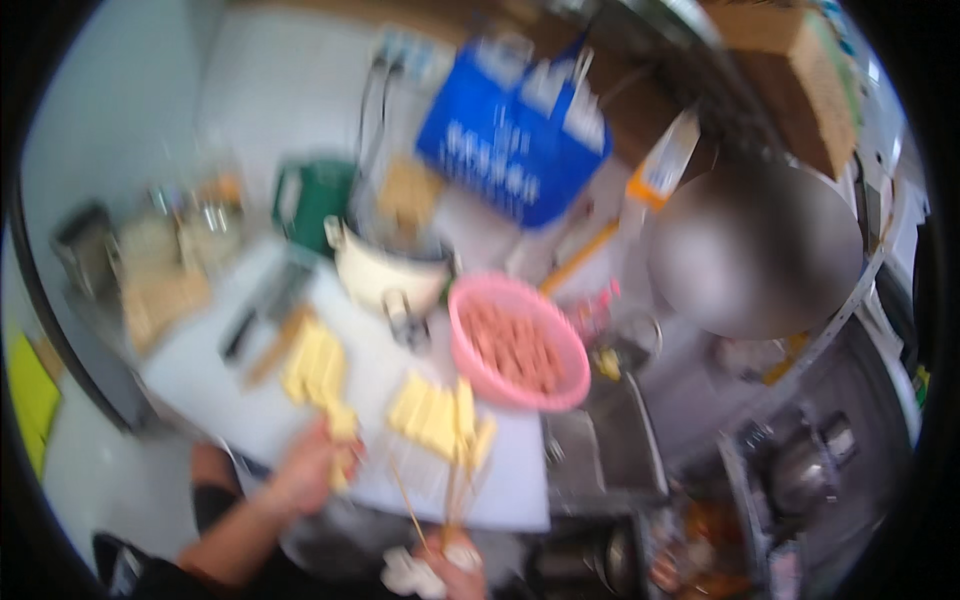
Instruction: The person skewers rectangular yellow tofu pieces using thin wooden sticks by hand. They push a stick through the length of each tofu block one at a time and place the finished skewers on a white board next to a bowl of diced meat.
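My left hand (309, 463) holds pale yellow food pieces (342, 424) at the near edge of a white cutting board (517, 480). Bamboo skewers (455, 499) rise from my right hand (456, 574), which also has a crumpled white cloth or tissue (412, 574) against it. The upper ends of the skewers meet a row of yellow pieces (431, 414) on the board; blur hides whether any are pierced. Another stack of yellow pieces (315, 361) lies beyond my left hand. Right of it stands a pink plastic basket (517, 401) of pinkish sausage-like pieces (510, 341).
A knife (259, 311) lies at the board's left. Behind stand a cream pot (390, 277), a green pitcher (319, 202) and a blue bag (517, 135) bearing writing. A large metal dome or bowl (757, 251) and a sink-like metal basin (615, 442) are to the right.
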`<state>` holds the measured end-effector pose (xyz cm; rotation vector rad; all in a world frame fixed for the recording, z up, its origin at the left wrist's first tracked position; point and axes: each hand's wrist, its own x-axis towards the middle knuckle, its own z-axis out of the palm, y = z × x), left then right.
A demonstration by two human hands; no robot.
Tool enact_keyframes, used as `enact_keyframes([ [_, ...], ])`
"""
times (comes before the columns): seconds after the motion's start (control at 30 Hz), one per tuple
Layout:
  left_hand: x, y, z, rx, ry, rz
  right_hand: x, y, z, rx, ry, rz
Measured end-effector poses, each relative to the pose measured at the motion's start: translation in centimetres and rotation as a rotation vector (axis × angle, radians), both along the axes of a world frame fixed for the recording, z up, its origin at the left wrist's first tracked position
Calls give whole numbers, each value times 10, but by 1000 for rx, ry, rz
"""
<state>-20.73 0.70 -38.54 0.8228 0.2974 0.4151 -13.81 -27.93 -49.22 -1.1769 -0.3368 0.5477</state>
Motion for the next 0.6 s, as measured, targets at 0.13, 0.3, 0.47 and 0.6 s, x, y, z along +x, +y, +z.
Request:
enact_keyframes([
  [0.13, -5, 43, -11, -27, 1, -54, -16, 55, 87, -213, -23, 51],
  [0.3, 6, 28, -12, 80, 53, -65, -17, 52, 61, -27, -229, -15],
  [0.47, -9, 49, 1, -30, 68, -315, -31, 71, 32, 138, -41, 6],
  [0.6, -14, 35, 22, -13, 150, -267, -30, 70, 80, 288, 254, 83],
])
